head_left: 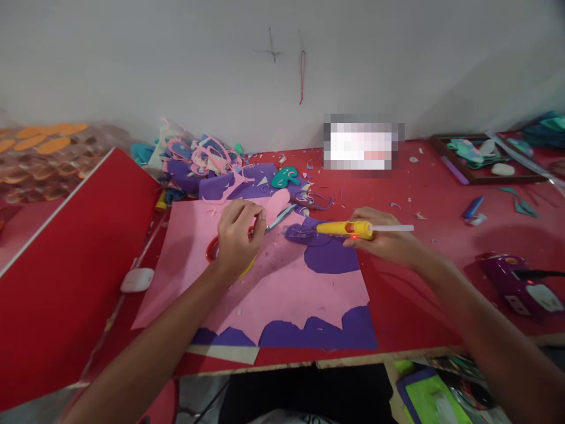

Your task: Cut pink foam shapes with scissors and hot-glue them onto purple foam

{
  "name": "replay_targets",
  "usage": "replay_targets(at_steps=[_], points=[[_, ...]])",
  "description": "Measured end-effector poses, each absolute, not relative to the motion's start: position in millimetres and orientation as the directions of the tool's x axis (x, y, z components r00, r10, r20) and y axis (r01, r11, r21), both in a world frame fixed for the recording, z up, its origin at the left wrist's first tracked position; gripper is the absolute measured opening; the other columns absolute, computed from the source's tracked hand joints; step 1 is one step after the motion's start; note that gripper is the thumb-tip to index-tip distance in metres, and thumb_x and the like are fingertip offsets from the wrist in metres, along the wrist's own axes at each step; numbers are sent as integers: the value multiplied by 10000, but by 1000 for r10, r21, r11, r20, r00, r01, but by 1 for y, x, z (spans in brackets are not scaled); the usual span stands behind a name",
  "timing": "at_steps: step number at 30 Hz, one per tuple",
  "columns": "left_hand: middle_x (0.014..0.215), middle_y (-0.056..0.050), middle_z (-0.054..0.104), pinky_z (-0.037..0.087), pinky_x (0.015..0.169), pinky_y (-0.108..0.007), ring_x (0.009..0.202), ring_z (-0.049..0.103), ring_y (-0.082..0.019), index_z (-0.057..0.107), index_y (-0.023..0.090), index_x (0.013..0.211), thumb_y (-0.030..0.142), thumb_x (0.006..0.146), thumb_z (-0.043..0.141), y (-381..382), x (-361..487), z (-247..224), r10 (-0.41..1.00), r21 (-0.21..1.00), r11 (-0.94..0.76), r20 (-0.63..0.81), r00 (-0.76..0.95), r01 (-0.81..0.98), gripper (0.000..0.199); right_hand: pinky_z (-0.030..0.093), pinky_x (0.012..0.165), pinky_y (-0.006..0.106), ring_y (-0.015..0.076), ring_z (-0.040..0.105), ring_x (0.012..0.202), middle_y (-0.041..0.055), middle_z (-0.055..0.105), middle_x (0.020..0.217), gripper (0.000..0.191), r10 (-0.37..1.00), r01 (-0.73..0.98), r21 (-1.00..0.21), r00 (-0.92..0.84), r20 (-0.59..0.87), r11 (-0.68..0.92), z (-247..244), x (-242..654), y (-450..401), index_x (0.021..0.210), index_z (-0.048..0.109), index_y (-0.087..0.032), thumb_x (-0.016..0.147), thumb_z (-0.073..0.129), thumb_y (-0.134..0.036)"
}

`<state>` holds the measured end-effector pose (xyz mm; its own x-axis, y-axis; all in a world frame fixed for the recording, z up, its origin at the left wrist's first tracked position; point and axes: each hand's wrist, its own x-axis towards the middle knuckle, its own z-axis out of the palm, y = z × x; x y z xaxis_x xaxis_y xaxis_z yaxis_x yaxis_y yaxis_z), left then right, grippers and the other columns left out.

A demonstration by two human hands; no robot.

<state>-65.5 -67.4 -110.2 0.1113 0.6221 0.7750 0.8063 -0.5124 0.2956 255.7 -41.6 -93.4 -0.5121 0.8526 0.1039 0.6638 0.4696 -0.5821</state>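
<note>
My right hand (375,227) is wrapped around a yellow glue gun (344,228), a clear glue stick (392,228) jutting from its back end. The gun's nozzle end points left, over a dark purple cutout (300,234) with shiny streaks on it. My left hand (241,232) has its fingers closed at the edge of a rounded pink cutout (278,203). Scissors lie partly hidden under that hand, with the red handle (212,249) and blades (282,217) showing. Beneath both hands spreads a pink sheet (273,294) with jagged cut edges, over a purple sheet (318,335).
Pink and purple scraps (207,156) pile up at the back left, near a teal cutout (286,176). A red board (75,271) and a white case (137,280) are left. Rightward are a purple device (521,285), a blue cutter (474,206) and a dark frame (494,176).
</note>
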Motion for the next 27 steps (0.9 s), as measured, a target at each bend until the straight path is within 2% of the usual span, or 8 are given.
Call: replay_targets(at_steps=[6,17,21,27], points=[[808,-37,619,458,742,-340,788,554,-179,568,213,817,153,950,557,-68,-66,-109,646,311,-490,757,99,814,146,358,601,372,205,491,669,24,523,736,462,832,639,-570,-532,159,517,-97,253,-44,685,465,-257,914,650,-613],[823,-39,634,455,753,-347,800,561,-182,574,213,832,137,944,569,-69,-67,-111,647,327,-504,757,98,800,135,313,582,372,200,453,643,25,511,686,479,808,601,-573,-553,205,557,-103,258,-50,625,485,-256,882,690,-604],[824,-39,641,452,750,-343,799,559,-179,571,211,831,120,940,567,-69,-67,-110,639,325,-519,761,107,791,142,346,590,368,193,487,653,16,535,735,410,829,598,-605,-518,210,526,-103,263,-52,685,528,-257,891,709,-562],[835,-38,645,458,760,-343,810,570,-178,571,212,831,119,936,567,-69,-67,-111,650,337,-514,753,101,789,141,435,626,377,203,579,688,22,624,819,259,859,574,-701,-499,110,423,-99,266,-51,812,602,-271,877,741,-480]])
